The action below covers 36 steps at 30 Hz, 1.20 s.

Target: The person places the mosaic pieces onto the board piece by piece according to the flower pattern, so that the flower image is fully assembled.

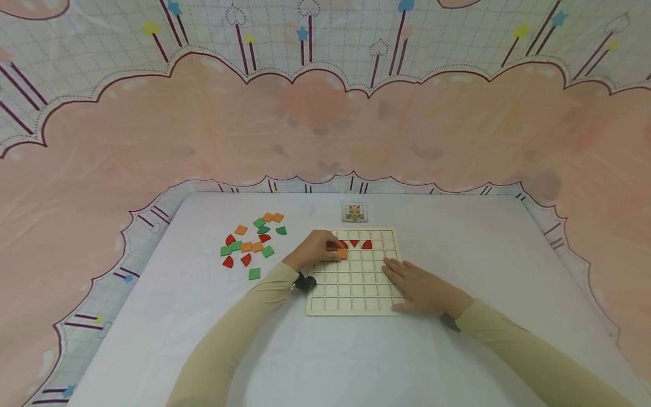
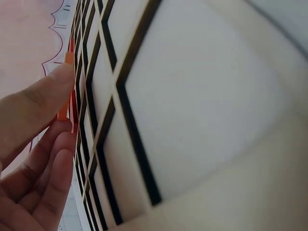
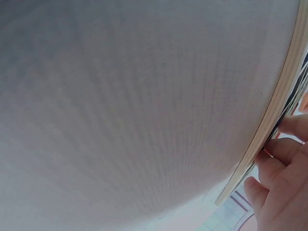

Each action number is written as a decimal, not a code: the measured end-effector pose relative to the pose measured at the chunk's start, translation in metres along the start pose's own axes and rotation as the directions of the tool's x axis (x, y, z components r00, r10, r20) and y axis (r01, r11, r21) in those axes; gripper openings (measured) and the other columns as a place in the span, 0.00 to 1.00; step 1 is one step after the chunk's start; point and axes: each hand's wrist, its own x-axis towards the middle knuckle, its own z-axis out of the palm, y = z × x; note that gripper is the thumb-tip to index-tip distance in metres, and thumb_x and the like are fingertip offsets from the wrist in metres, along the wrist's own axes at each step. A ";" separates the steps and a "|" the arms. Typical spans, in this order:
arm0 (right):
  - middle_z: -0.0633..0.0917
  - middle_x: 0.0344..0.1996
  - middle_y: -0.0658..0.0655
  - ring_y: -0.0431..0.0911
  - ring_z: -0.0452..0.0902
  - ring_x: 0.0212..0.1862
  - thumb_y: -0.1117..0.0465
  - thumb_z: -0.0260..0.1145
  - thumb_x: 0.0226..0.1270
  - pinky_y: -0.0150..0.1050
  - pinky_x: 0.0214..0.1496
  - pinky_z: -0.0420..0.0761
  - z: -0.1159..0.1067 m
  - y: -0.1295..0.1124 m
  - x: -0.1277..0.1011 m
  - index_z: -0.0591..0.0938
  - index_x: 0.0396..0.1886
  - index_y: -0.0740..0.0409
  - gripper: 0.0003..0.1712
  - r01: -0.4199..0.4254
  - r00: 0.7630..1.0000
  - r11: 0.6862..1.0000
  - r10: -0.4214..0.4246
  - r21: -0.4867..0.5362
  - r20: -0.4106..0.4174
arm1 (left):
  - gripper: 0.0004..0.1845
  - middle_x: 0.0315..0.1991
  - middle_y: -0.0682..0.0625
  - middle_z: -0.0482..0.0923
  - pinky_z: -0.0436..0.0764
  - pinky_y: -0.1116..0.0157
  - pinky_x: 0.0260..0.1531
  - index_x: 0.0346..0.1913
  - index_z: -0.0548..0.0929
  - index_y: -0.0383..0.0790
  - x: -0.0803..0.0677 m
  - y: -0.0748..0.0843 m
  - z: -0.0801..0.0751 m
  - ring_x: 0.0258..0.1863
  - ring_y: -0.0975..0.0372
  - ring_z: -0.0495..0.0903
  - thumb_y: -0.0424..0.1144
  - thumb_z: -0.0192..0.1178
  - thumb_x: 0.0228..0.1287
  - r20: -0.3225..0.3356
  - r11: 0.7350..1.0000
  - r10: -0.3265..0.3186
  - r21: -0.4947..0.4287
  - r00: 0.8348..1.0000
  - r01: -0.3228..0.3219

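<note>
A pale wooden grid board (image 1: 351,308) lies on the white table. Over its upper left cells, my left hand (image 1: 320,247) pinches an orange square tile (image 1: 343,254) between thumb and fingers. The left wrist view shows that orange tile (image 2: 62,113) edge-on, with red pieces behind it. A red triangle (image 1: 354,243) and a red quarter-circle piece (image 1: 367,245) sit in the row above; another red quarter circle (image 1: 344,244) is partly covered by the left fingers. My right hand (image 1: 422,287) rests with extended fingers on the board's right edge.
Left of the board, loose tiles are scattered: several orange squares (image 1: 241,230), green squares (image 1: 254,273), red quarter circles (image 1: 246,259) and green quarter circles (image 1: 281,230). Behind the board lies a small pattern card (image 1: 354,212). A patterned cloth (image 1: 325,147) hangs beyond the table (image 1: 335,362).
</note>
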 end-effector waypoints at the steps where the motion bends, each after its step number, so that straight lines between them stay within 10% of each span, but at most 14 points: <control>1: 0.48 0.75 0.59 0.52 0.43 0.76 0.32 0.52 0.63 0.48 0.75 0.53 0.000 0.000 0.000 0.50 0.74 0.59 0.51 -0.006 1.000 1.000 0.006 0.000 0.005 | 0.15 0.40 0.46 0.82 0.78 0.69 0.40 0.43 0.85 0.35 0.001 0.000 0.001 0.38 0.62 0.78 0.38 0.69 0.53 0.004 1.000 0.002 0.013 1.000 -0.002; 36: 0.49 0.75 0.59 0.52 0.44 0.76 0.33 0.53 0.63 0.49 0.75 0.53 -0.001 -0.002 -0.001 0.51 0.74 0.59 0.50 -0.005 1.000 1.000 0.005 0.000 -0.011 | 0.09 0.34 0.50 0.83 0.78 0.70 0.37 0.37 0.86 0.39 0.005 -0.012 0.002 0.33 0.65 0.77 0.37 0.70 0.51 -0.009 0.999 -0.037 -0.026 0.999 0.036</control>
